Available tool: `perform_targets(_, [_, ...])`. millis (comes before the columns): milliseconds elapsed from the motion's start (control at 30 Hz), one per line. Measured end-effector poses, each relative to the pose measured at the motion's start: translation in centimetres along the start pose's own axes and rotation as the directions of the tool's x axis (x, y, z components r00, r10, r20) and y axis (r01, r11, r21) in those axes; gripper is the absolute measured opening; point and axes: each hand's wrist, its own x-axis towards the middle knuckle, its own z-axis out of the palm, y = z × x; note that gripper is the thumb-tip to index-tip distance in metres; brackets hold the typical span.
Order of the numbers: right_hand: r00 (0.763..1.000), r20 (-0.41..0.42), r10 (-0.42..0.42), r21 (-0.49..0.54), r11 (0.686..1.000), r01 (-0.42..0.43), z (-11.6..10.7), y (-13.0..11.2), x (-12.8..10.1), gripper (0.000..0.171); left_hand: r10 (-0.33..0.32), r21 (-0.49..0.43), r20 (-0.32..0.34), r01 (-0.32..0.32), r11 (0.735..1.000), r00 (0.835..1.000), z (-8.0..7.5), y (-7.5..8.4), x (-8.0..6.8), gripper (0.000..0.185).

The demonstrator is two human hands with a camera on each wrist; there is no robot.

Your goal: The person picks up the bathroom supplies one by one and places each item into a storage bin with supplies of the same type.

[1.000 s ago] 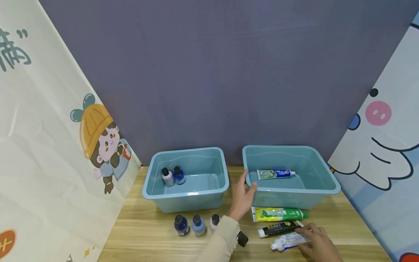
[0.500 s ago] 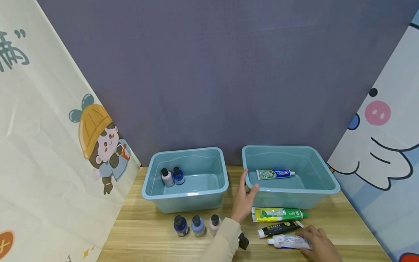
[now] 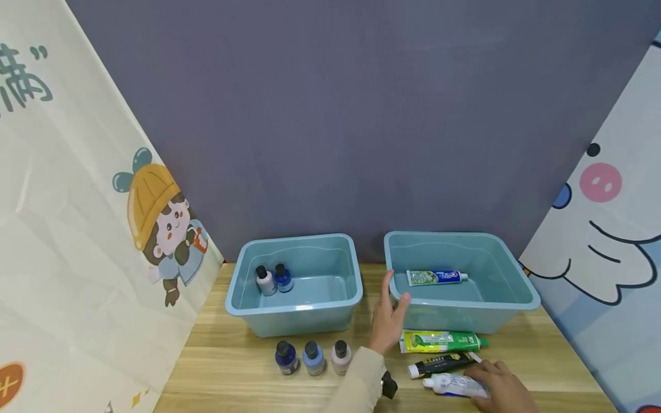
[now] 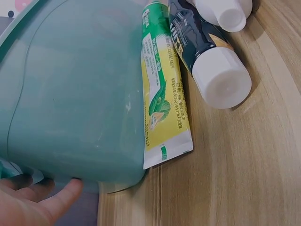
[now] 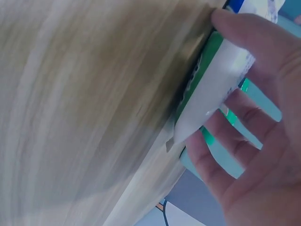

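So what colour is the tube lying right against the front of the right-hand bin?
Green and yellow tube, clearest in the left wrist view.

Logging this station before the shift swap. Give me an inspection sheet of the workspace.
Surface: wooden table, no spills seen.
Job's things: white tube under right hand; right bin holds one toothpaste tube.
Clutter: green tube and black tube on the table; three bottles in front of left bin, two inside.
Grips: left hand rests against the right bin's corner.
Cables: nothing seen.
Surroundings: grey backdrop, cartoon banners.

between bins: open gap of worktop (image 3: 232, 355), left hand (image 3: 388, 321) stands there
front row: bottles (image 3: 311, 358) and tubes (image 3: 441, 341) crowd it
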Motion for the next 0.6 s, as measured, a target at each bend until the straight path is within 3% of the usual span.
perform_targets(333, [0.997,0.069,0.046,0.005,0.999,-0.047,-0.21,-0.49,-0.03,0.038,-0.015,0.007,0.004,0.015,1.0,1.0,0.09,0.06,-0.16,0.06])
perform_targets(600, [0.999,-0.045,0.024,-0.066,0.997,-0.027,0.07,-0.4,-0.43,0.036,-0.004,-0.01,0.005,0.004,1.0,1.0,0.01,0.07,-0.12,0.061])
